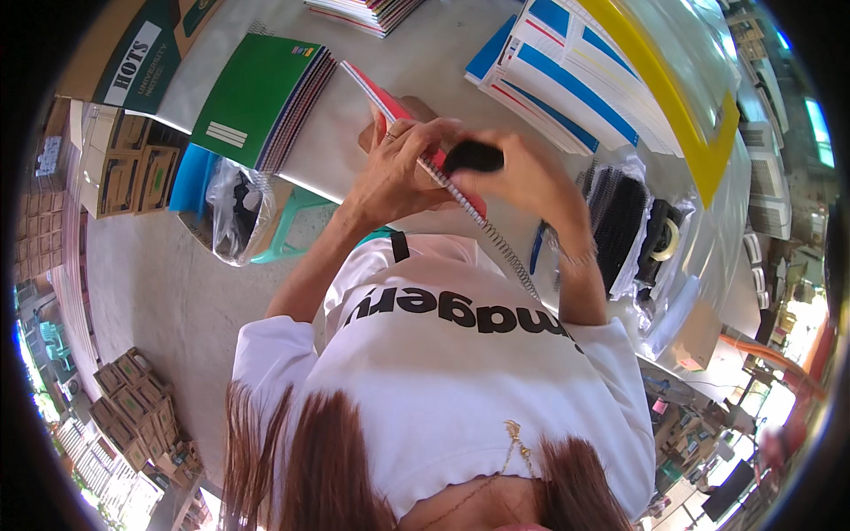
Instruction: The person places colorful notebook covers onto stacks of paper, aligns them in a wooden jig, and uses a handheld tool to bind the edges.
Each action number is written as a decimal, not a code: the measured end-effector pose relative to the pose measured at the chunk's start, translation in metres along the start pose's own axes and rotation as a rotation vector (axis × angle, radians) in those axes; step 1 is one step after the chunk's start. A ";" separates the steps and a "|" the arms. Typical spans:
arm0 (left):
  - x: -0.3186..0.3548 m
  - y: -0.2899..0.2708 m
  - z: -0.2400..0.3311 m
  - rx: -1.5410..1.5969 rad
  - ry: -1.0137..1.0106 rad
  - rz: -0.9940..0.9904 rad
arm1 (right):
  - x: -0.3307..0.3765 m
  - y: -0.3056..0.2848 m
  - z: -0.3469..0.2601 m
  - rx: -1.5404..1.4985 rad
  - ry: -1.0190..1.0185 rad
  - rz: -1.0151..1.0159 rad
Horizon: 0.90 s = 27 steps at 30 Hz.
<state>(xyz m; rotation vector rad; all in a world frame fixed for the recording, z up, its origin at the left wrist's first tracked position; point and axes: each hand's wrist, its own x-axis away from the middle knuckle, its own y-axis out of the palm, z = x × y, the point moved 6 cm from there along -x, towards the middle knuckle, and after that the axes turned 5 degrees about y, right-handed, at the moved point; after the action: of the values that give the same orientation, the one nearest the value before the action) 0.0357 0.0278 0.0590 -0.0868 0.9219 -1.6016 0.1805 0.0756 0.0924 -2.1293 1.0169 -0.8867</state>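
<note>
My left hand grips a red-covered notebook, fingers over its cover, holding it tilted above the table's near edge. A thin metal spiral coil runs along the notebook's edge, and its loose length hangs past the near end toward my shirt. At that edge, close to the coil, is my right hand, smeared by motion. A soft-looking black piece sits at its fingers; whether it is held or worn on them does not show. Behind my left hand lies a brownish shape I cannot identify.
A stack of green spiral notebooks stands at the left, near a carton. Printed sheets lie at the far right beside a yellow-edged clear sheet. Black coils in plastic and a tape roll lie right of my right hand.
</note>
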 end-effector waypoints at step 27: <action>0.008 -0.017 -0.023 0.080 -0.064 0.211 | -0.009 0.006 -0.017 -0.303 -0.330 0.206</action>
<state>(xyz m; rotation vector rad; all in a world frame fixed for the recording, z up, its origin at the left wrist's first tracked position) 0.0075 0.0312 0.0503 0.0150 0.7890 -1.4296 0.1605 0.0756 0.0957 -2.2644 1.2239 -0.2822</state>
